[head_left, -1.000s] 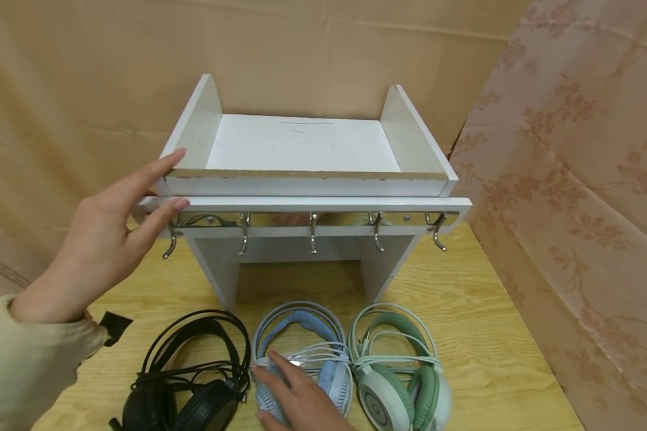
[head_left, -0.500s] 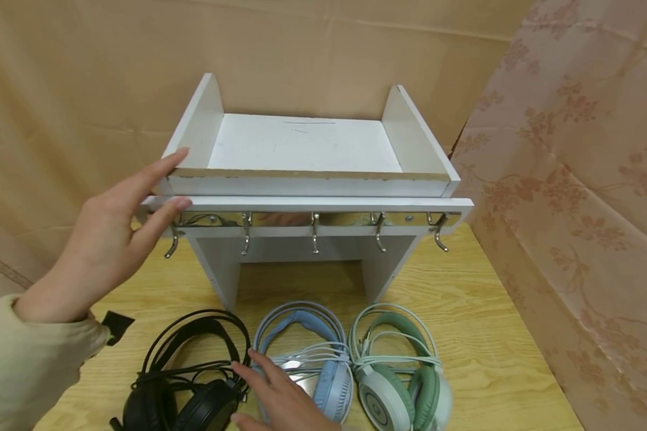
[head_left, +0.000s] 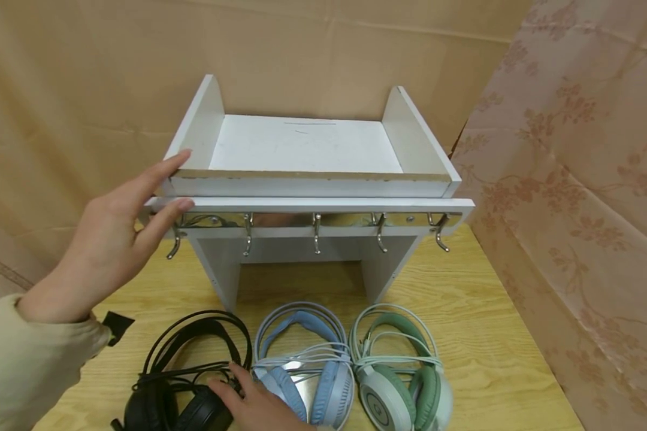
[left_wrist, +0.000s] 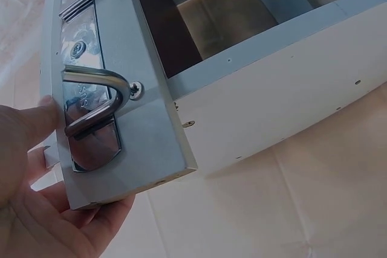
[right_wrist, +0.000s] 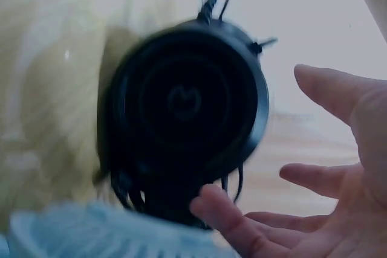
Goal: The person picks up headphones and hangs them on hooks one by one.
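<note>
A white wooden rack (head_left: pixel 302 187) carries a metal rail with several double hooks along its front board. My left hand (head_left: pixel 102 239) holds the board's left end, thumb on the front edge and fingers wrapped round and beneath it, as the left wrist view shows. Black headphones (head_left: pixel 153 404), with their cord wound around them, lie at the front left of the table. My right hand (head_left: pixel 264 410) reaches to their right ear cup, fingers spread. In the right wrist view, that black ear cup (right_wrist: pixel 187 131) stands in front of the parted thumb and fingers.
Blue headphones (head_left: pixel 333 389) lie beside the black pair, close to my right hand. Pale green headphones (head_left: pixel 380 404) are farther right, cords bundled too. Beneath all stands a wood-grain table (head_left: pixel 480 335); a beige cloth (head_left: pixel 302 60) hangs behind, a floral one (head_left: pixel 587 197) on the right.
My right hand has moved left from over the blue headphones to the black ear cup. The left hand keeps its hold on the rack.
</note>
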{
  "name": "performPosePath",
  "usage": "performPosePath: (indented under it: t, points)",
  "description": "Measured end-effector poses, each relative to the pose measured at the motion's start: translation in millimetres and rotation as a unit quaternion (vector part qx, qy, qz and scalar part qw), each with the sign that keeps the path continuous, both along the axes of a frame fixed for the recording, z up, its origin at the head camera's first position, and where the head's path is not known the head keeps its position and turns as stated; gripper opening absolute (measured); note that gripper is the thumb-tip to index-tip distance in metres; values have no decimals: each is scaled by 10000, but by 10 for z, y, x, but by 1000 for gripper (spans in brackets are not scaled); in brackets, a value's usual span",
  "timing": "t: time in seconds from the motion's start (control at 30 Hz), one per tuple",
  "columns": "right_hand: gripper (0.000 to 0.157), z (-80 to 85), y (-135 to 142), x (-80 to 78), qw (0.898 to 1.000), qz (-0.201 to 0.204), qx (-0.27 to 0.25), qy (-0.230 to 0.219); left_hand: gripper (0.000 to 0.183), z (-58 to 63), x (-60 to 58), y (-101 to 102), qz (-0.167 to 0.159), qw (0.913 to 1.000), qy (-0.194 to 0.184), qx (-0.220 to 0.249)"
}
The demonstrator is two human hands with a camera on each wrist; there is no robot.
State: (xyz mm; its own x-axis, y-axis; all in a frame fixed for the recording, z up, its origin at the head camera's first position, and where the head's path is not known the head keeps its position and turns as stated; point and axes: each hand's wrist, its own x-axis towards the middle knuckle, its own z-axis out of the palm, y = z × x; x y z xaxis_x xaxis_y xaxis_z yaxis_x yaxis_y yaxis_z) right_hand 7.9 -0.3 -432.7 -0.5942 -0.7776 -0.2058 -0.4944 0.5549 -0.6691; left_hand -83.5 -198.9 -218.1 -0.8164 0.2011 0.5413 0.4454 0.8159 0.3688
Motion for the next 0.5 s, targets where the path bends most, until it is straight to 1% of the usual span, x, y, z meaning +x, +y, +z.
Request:
performPosePath:
  t: [0.07, 0.13, 0.27, 0.37, 0.5]
  points:
    - [71, -31, -56, 14, 9998, 110, 144, -1, 59, 0, -3, 3, -10, 10000, 39, -16]
    - [67, -57, -110, 44, 9996, 39, 280, 49, 58, 3, -6, 6, -18, 10000, 48, -13]
    - [65, -104, -187, 100, 9974, -114, 412, 574, 59, -1, -8, 7, -26, 9999, 116, -44]
    - [63, -132, -225, 123, 9961, -227, 446, 734, 58, -8, -5, 3, -39, 9999, 135, -43]
    - [66, -154, -261, 132, 9961, -466, 478, 584, 58, -11, -7, -5, -71, 9998, 175, -42]
